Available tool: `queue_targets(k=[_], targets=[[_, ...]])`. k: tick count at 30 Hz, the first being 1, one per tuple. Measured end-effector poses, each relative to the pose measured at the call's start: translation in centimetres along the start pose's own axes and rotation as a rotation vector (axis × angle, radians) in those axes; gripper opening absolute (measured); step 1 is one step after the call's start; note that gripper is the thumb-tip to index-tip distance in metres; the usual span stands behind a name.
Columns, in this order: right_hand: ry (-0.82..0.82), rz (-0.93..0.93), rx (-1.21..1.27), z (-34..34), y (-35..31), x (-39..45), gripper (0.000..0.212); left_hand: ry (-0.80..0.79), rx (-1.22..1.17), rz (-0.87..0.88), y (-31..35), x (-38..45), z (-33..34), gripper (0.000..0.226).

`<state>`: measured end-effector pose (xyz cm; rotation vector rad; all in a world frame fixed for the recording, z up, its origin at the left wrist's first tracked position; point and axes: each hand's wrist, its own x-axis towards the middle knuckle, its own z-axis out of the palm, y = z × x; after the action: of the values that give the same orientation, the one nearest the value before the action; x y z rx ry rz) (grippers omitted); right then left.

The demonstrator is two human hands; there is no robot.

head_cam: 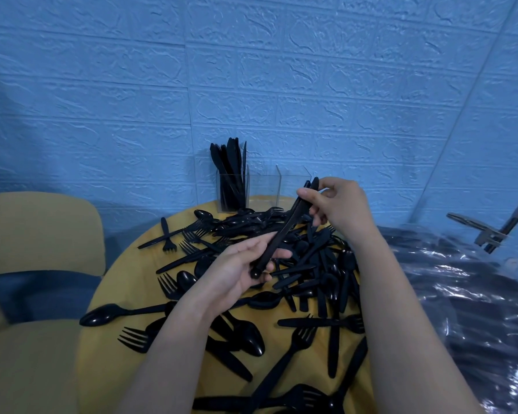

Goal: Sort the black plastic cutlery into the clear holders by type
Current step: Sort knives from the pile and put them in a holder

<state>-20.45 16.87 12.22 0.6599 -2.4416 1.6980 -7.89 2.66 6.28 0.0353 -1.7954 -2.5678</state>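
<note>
Far from finished, by the look of it. On the left, a yellow chair (39,234) beside the round yellow table (117,282), and on the table's left part loose forks and spoons: a big spoon (102,317) near the near-left edge, a fork (166,237) lying apart at the far-left rim. Further in, a thick heap of cutlery (308,264) covering most of the tabletop, forks, spoons and knives all mixed. At the back against the blue wall, three clear holders in a row: the left holder (232,192) packed with upright knives (229,162), the middle holder (263,186) seemingly with nothing in it, the right holder (293,182) partly hidden behind the raised hand, so contents not to be told. Judged from that: one type partly sorted, forks and spoons apparently not begun, most pieces left on the table.

Left hand (243,264) palm up above the heap, fingers curled round the lower end of a small bundle of knives (281,231). Bundle slanting up and to the right, held clear of the table. Right hand (338,207) higher and nearer the holders, thumb and fingers pinching the bundle's upper end, just in front of the right holder. Both forearms reaching in from the near edge. At far right, crinkled clear plastic wrap (461,294) and a metal clamp (485,231).
</note>
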Motion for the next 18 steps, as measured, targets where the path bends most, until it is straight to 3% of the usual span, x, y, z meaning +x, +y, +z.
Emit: queue_targets(k=[5,8,13,18], targets=[[0.027,0.027,-0.114,0.0,1.4,0.4,0.036,0.138,0.087,-0.001,-0.6,0.5,-0.4,0.033],[0.107,0.163,-0.364,-0.9,3.7,1.0,0.041,0.204,0.012,-0.008,-0.6,0.7,-0.6,0.032],[-0.095,0.404,-0.803,0.0,6.4,0.5,0.046,0.245,-0.063,0.0,-0.5,0.7,-0.7,0.031],[-0.063,0.469,-0.738,0.1,6.7,0.8,0.042,0.242,-0.043,0.004,-0.5,0.8,-0.7,0.033]])
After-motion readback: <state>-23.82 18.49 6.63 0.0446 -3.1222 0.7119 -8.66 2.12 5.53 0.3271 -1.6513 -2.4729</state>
